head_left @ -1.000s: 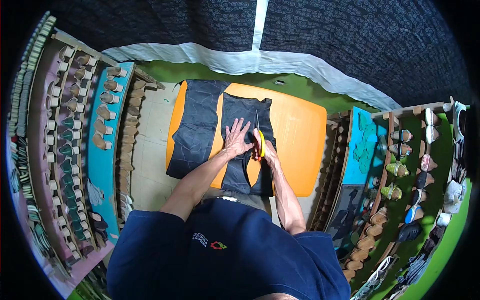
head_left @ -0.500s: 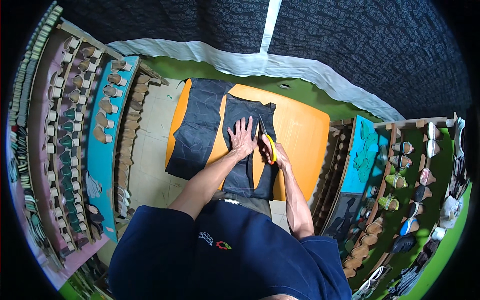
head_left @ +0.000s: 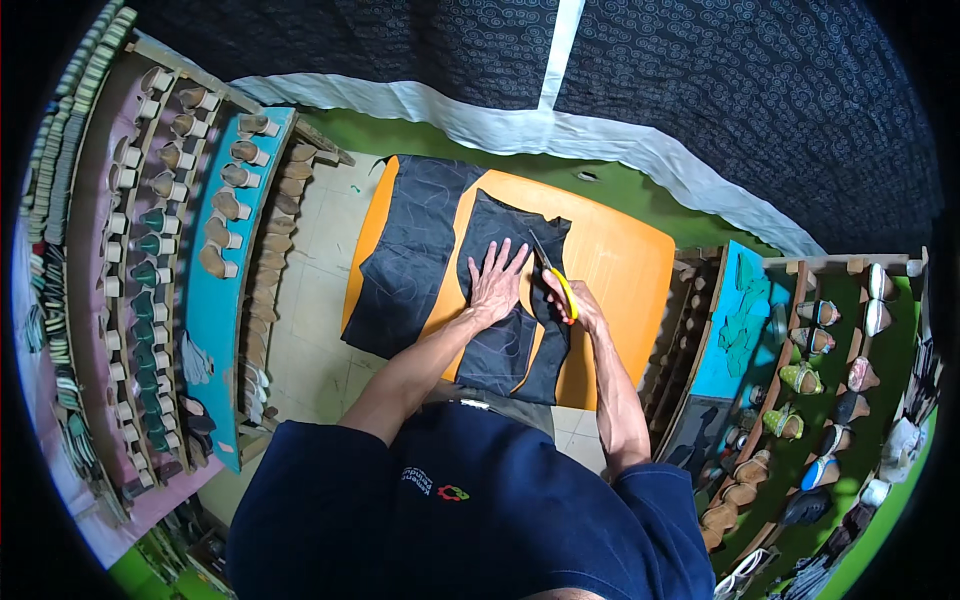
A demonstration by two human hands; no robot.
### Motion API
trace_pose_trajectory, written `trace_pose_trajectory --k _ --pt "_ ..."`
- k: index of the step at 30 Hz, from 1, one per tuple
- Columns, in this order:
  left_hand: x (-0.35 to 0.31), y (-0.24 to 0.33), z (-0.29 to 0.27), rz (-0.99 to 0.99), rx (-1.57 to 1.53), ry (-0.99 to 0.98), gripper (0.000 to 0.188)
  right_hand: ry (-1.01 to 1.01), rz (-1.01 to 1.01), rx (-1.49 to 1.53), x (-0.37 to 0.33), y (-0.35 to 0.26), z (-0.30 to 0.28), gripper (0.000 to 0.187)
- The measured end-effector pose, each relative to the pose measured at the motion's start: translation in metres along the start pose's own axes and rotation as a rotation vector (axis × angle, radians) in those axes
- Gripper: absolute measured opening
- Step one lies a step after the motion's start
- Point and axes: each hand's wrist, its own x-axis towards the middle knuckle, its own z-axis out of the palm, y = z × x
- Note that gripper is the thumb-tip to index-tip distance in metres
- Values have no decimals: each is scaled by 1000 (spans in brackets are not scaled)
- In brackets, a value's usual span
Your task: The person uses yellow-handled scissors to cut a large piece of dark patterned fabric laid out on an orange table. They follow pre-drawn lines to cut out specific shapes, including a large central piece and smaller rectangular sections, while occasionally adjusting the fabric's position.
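Your left hand (head_left: 495, 288) lies palm down on a dark cloth (head_left: 495, 225), its fingers spread wide and pointing away from you. Your right hand (head_left: 582, 303), just beside it, is curled around the yellow handles of a pair of scissors (head_left: 567, 294), whose blades point away from you and lean a little to your left, over the cloth; whether the blades are parted, you cannot tell from here. That cloth sits around the middle of an orange table (head_left: 625, 270), and pale lines are drawn on it. Below the scissors, a narrow gap of orange runs toward you between the main part of the cloth and a strip along its right side. To its left, a second dark piece (head_left: 410, 260), also marked with pale lines, covers the table's left side. You wear a dark blue shirt (head_left: 470, 520), and your waist is close to the table's near edge. Left of the table is a tiled floor (head_left: 320, 240), then a blue board (head_left: 210, 350) and racks lined with brown and green shoe forms (head_left: 152, 300), with striped cloth (head_left: 75, 125) stacked at the far left. On your right, green scraps (head_left: 740, 325) lie on another blue board, with shoes (head_left: 800, 378) racked beyond. Ahead, a dark patterned curtain (head_left: 700, 90) with a white border hangs before a green wall (head_left: 545, 168).
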Motion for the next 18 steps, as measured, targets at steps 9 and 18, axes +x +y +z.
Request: trace_pose_trajectory --k 9,18 --pt "-6 6 -12 65 -51 -59 57 -5 -60 149 16 -7 18 73" --pt "-12 -1 -12 115 -11 -71 59 21 -96 195 21 -9 28 73"
